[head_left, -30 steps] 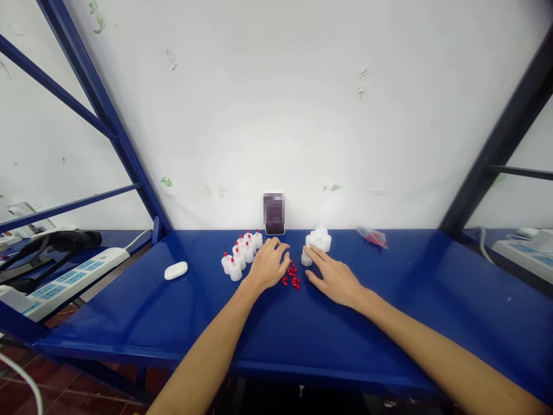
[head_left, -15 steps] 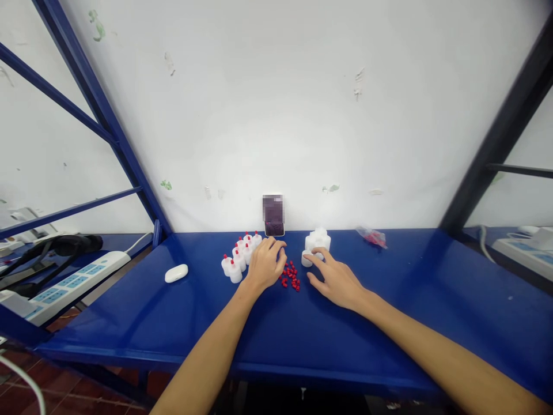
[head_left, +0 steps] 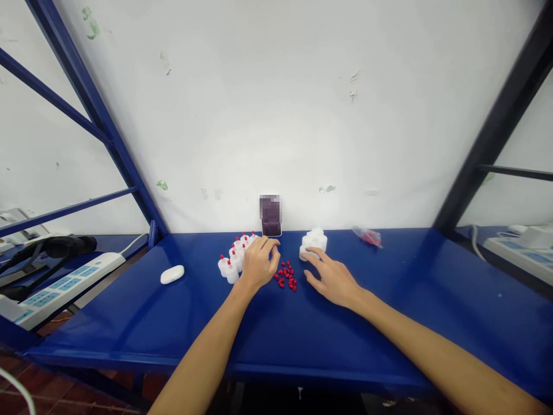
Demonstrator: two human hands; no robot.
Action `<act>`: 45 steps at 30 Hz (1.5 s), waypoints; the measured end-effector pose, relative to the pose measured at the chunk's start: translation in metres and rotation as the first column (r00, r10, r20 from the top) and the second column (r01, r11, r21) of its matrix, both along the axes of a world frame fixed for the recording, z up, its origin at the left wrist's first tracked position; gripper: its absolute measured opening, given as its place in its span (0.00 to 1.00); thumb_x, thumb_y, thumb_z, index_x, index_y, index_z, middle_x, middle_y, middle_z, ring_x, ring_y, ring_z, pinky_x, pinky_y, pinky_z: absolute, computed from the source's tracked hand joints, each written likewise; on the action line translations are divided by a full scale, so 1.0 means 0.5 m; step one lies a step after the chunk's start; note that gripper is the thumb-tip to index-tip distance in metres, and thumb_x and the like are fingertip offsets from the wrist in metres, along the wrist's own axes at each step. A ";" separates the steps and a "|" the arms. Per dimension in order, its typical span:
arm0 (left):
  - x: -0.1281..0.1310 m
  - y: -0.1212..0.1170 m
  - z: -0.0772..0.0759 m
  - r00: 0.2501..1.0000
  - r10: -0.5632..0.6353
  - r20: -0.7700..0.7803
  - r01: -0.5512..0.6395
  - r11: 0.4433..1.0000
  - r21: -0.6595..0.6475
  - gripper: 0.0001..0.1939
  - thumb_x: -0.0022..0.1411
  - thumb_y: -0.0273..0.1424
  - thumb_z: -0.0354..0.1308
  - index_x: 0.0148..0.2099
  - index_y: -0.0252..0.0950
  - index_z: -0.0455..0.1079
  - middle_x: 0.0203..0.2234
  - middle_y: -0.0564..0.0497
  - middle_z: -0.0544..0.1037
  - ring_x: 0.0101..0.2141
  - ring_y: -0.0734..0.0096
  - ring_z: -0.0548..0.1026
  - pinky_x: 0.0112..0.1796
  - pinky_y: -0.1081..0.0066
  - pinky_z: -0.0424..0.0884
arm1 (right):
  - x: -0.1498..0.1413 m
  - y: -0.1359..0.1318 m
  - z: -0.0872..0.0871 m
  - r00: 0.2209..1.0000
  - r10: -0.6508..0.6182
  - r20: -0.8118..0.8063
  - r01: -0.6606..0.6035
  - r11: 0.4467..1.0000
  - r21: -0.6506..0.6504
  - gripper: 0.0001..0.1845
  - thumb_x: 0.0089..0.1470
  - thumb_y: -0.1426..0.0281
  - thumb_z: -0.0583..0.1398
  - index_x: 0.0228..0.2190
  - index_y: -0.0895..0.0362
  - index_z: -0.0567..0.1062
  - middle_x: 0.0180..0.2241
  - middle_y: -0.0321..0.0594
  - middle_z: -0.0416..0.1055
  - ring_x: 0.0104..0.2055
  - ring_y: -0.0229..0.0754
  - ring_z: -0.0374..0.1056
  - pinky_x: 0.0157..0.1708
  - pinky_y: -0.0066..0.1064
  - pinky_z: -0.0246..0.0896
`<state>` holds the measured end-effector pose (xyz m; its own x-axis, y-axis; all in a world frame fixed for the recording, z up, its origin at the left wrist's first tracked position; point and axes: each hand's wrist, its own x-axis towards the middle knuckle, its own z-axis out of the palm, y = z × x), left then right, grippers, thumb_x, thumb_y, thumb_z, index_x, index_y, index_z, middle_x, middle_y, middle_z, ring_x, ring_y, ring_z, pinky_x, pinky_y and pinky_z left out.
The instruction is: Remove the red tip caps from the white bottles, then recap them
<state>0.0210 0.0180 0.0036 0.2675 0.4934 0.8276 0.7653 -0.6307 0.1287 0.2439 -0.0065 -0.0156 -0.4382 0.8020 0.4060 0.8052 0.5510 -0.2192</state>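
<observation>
Blue table [head_left: 302, 340] — right hand [head_left: 337, 281] by white bottles [head_left: 317, 238] (perhaps touching).

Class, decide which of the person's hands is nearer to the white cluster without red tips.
Right. The right hand is at the near side of the white cluster; the left hand is off to the left, beside the red-tipped bottles.

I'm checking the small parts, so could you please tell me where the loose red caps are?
In the head view, the loose red caps lie just right of centre on the blue table, between the left hand and the right hand.
</observation>
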 end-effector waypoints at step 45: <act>-0.150 -0.116 0.070 0.690 0.548 -0.473 -0.718 0.598 -0.356 0.17 0.67 0.44 0.43 0.42 0.39 0.66 0.31 0.46 0.79 0.31 0.56 0.77 0.28 0.70 0.60 | -0.003 -0.010 0.001 0.949 0.235 -0.210 -0.261 0.959 -0.107 0.15 0.60 0.71 0.53 0.43 0.54 0.78 0.31 0.36 0.78 0.27 0.38 0.68 0.33 0.29 0.61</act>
<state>-0.0540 -0.0399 0.0386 -0.0971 0.9260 0.3648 0.9925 0.1173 -0.0336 0.2426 -0.0115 -0.0148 -0.5536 0.7299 0.4009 0.5815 0.6834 -0.4414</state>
